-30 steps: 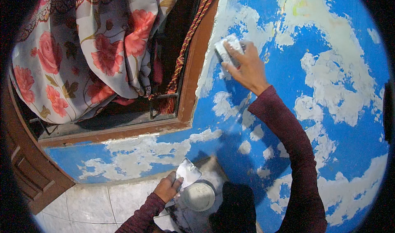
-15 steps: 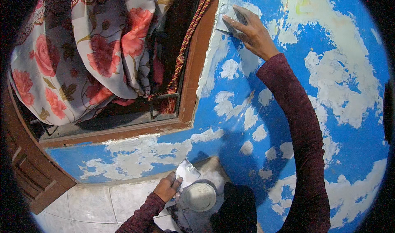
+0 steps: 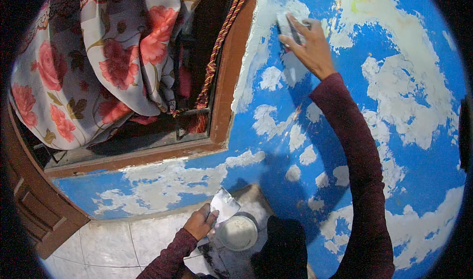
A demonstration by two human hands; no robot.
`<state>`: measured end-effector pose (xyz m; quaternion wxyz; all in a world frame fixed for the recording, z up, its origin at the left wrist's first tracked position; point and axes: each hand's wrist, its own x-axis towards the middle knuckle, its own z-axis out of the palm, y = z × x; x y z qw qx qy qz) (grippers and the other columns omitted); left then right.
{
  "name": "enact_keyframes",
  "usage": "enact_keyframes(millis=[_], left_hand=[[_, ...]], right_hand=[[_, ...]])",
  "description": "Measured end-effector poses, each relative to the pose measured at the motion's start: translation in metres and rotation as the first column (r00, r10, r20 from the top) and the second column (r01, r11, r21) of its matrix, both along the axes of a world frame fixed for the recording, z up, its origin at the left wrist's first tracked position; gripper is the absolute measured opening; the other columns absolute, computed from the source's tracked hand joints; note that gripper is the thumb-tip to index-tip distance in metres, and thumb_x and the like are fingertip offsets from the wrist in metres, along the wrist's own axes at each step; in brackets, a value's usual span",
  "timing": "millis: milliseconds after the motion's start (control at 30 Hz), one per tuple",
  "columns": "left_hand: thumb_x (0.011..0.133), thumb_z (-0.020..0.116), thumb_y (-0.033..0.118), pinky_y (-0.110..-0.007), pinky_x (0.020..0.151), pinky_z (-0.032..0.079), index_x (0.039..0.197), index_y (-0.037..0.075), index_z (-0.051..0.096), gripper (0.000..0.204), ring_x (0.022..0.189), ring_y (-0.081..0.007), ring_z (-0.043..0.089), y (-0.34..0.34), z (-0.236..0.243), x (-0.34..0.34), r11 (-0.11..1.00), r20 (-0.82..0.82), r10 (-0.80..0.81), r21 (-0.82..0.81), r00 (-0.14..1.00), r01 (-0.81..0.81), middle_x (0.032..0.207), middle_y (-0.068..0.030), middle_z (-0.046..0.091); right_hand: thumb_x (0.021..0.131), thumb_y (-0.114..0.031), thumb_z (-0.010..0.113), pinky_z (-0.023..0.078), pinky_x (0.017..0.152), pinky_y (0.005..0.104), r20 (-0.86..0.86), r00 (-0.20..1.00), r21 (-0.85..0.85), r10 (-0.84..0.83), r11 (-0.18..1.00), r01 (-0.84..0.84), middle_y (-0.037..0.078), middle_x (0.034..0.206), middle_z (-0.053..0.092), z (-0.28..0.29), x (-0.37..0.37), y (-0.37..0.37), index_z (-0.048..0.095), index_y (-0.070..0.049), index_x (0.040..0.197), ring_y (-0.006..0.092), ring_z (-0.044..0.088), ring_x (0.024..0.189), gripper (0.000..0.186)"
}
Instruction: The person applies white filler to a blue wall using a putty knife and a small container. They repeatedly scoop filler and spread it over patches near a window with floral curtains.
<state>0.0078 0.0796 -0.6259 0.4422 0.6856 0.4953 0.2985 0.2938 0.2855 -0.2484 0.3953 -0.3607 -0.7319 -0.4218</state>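
My right hand (image 3: 310, 45) reaches up the blue wall (image 3: 290, 192) and grips a flat putty knife (image 3: 288, 26), its blade against or very near the surface. Pale putty covers the wall in rough patches (image 3: 268, 121) around it and along the window's side. Low in front, my left hand (image 3: 199, 222) pinches a second flat scraper blade (image 3: 224, 206), silvery with whitish smears. Just below that blade stands a round tub (image 3: 238, 232) of pale putty. The fingers of my right hand partly hide the putty knife.
A brown wooden window frame (image 3: 220, 121) edges the wall on the left, with a floral curtain (image 3: 118, 57) and a twisted red-gold cord (image 3: 213, 67) hanging there. A brown panelled door (image 3: 42, 210) stands at lower left. White tiles (image 3: 106, 242) cover the floor.
My right hand and its putty knife have moved right and slightly down, away from the window edge. My left hand stays nearly in place, still holding its blade.
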Motion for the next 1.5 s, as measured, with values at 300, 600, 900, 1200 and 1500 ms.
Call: enact_keyframes(millis=[300,600,900,1200,1500], left_hand=[[0.097,0.050,0.033,-0.043,0.072,0.046,0.102,-0.002,0.052,0.036,0.081,-0.0388,0.062,-0.004,0.015,-0.002,0.999,-0.018,0.027,-0.026,0.999,-0.028,0.084,-0.0246,0.062],[0.097,0.050,0.035,-0.041,0.078,0.046,0.105,-0.002,0.053,0.038,0.088,-0.0377,0.061,-0.001,0.009,0.001,1.000,-0.043,0.021,-0.010,0.999,-0.021,0.091,-0.0244,0.062],[0.096,0.051,0.034,-0.045,0.071,0.047,0.101,-0.002,0.050,0.037,0.081,-0.0424,0.063,-0.001,0.006,0.002,0.999,-0.033,0.003,0.041,0.999,-0.001,0.082,-0.0273,0.062],[0.097,0.050,0.037,-0.044,0.072,0.046,0.099,-0.002,0.051,0.039,0.081,-0.0400,0.060,-0.004,0.003,-0.002,0.996,-0.048,0.024,0.083,0.999,-0.020,0.083,-0.0258,0.059],[0.097,0.050,0.036,-0.041,0.071,0.045,0.093,-0.001,0.049,0.037,0.075,-0.0347,0.057,-0.009,0.013,0.001,0.999,0.040,0.025,-0.045,0.999,-0.023,0.079,-0.0215,0.056]], right_hand=[[0.078,-0.042,0.069,0.050,0.081,0.0452,0.066,0.997,0.070,-0.049,0.997,0.045,0.023,0.110,0.048,-0.022,-0.033,-0.003,0.055,-0.025,0.132,0.0393,0.051,0.102,0.058],[0.075,-0.031,0.074,0.050,0.079,0.0446,0.194,0.981,-0.066,-0.017,0.997,0.030,0.023,0.116,0.047,-0.087,-0.015,-0.021,0.053,-0.023,0.132,0.0392,0.051,0.102,0.061],[0.076,-0.044,0.073,0.049,0.083,0.0380,-0.073,0.993,0.078,-0.092,0.992,0.098,0.020,0.110,0.050,-0.015,-0.026,-0.006,0.058,-0.023,0.132,0.0316,0.054,0.099,0.061],[0.076,-0.032,0.074,0.048,0.083,0.0415,0.093,0.994,-0.034,-0.052,0.998,0.056,0.021,0.114,0.047,-0.089,-0.036,-0.020,0.052,-0.024,0.134,0.0369,0.050,0.104,0.063],[0.074,-0.032,0.076,0.046,0.086,0.0416,0.002,1.000,-0.112,-0.006,0.994,0.007,0.021,0.114,0.048,-0.115,-0.026,-0.033,0.055,-0.022,0.133,0.0368,0.050,0.106,0.063]])
